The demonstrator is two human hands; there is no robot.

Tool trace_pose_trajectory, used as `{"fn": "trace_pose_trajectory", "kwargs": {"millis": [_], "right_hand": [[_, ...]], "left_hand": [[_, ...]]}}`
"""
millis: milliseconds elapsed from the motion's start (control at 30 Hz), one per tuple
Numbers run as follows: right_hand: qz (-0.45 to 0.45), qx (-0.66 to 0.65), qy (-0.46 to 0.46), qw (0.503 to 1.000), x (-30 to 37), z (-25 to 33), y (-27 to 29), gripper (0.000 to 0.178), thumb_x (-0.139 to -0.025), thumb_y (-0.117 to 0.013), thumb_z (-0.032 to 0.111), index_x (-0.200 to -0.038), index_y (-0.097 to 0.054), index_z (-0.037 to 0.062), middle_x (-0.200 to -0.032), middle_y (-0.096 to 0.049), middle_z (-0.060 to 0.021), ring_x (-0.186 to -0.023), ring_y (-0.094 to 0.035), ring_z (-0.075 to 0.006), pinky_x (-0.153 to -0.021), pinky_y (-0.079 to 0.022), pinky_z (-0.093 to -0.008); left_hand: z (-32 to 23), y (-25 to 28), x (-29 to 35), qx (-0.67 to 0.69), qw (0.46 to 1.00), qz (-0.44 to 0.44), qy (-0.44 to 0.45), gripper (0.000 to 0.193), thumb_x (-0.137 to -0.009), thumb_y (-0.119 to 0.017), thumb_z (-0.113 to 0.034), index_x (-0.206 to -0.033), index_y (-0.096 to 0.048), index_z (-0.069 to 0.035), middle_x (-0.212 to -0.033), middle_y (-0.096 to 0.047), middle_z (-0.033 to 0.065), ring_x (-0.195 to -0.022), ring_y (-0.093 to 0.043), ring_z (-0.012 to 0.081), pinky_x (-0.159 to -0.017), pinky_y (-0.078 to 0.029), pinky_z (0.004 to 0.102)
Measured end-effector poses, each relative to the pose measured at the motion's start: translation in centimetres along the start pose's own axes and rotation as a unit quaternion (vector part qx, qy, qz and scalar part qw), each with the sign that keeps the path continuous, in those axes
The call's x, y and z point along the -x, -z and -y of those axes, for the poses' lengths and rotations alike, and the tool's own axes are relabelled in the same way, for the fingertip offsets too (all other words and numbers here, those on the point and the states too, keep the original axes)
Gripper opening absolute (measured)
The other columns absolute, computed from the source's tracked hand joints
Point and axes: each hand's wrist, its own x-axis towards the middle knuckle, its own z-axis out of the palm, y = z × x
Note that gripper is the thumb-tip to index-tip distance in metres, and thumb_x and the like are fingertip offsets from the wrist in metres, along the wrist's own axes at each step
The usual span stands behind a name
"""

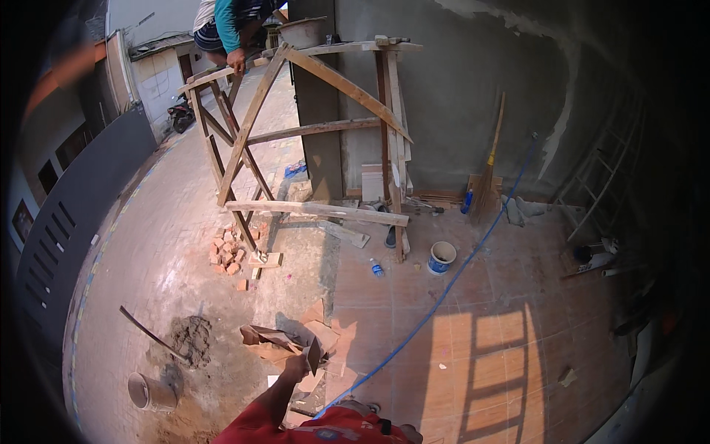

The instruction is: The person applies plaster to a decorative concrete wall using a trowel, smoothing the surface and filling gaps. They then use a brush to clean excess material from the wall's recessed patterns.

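My left hand point(296, 368) is closed round the handle of a trowel point(313, 356), its flat blade raised. Just beyond it lies crumpled, torn brown paper point(275, 342), like an opened sack, with more scraps spread beside it. My left arm reaches forward in a red sleeve. At the lower edge, right of my red shirt, a small patch of skin point(410, 434) shows, perhaps my right hand; its fingers cannot be made out. To the left are a heap of wet mortar point(191, 340), a long-handled tool point(151, 333) resting in it, and a pale bucket point(151, 392).
A wooden scaffold point(314, 127) stands ahead, with another person point(228, 33) crouching on top. Broken bricks point(227, 250) lie by its foot. A blue hose point(436, 303) crosses the tiles past a white-and-blue pail point(441, 257). A broom point(488, 174) leans on the grey wall.
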Motion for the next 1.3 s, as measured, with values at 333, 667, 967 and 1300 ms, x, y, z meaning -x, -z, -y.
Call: {"fn": "trace_pose_trajectory", "kwargs": {"millis": [333, 667, 967, 1300], "right_hand": [[0.132, 0.088, 0.088, 0.983, -17.9, 19.4, -5.7, 0.029, -0.086, -0.069, 0.031, -0.105, -0.074, 0.0097, -0.08, -0.069, -0.0052, -0.067, -0.066, -0.0154, -0.057, -0.053, -0.0354], [0.229, 0.192, 0.257, 0.919, -31.0, 44.1, -14.5, 0.03, -0.085, -0.07, 0.033, -0.104, -0.074, 0.0103, -0.079, -0.069, -0.0052, -0.066, -0.066, -0.0152, -0.057, -0.053, -0.0355], [0.206, 0.2, 0.386, 0.877, -39.1, 61.2, -27.5, 0.03, -0.084, -0.07, 0.034, -0.102, -0.075, 0.0108, -0.077, -0.07, -0.0052, -0.065, -0.066, -0.0151, -0.057, -0.053, -0.0356], [0.129, 0.226, 0.449, 0.855, -44.6, 73.0, -36.6, 0.03, -0.083, -0.071, 0.035, -0.101, -0.076, 0.0114, -0.076, -0.07, -0.0053, -0.065, -0.067, -0.0149, -0.057, -0.054, -0.0357]], "left_hand": [[-7.7, 26.1, -17.7, 0.79, 0.57, -0.224, 0.03, 0.025, -0.09, -0.066, -0.015, -0.112, -0.059, -0.005, -0.076, -0.059, 0.0022, -0.055, -0.054, 0.0126, -0.05, -0.047, 0.0293], [-8.0, 61.0, -28.3, 0.6, 0.66, -0.443, -0.087, 0.027, -0.09, -0.07, -0.015, -0.109, -0.057, -0.002, -0.072, -0.057, 0.0018, -0.053, -0.05, 0.0101, -0.046, -0.04, 0.0245], [-1.6, 83.5, -37.7, 0.494, 0.694, -0.508, -0.129, 0.025, -0.094, -0.066, -0.023, -0.108, -0.062, -0.003, -0.087, -0.063, 0.0032, -0.073, -0.061, 0.0115, -0.062, -0.052, 0.0291], [-0.3, 91.6, -44.9, 0.52, 0.603, -0.562, -0.223, 0.028, -0.091, -0.07, -0.021, -0.107, -0.054, -0.003, -0.085, -0.059, 0.0034, -0.072, -0.058, 0.0111, -0.06, -0.05, 0.0237]]}}
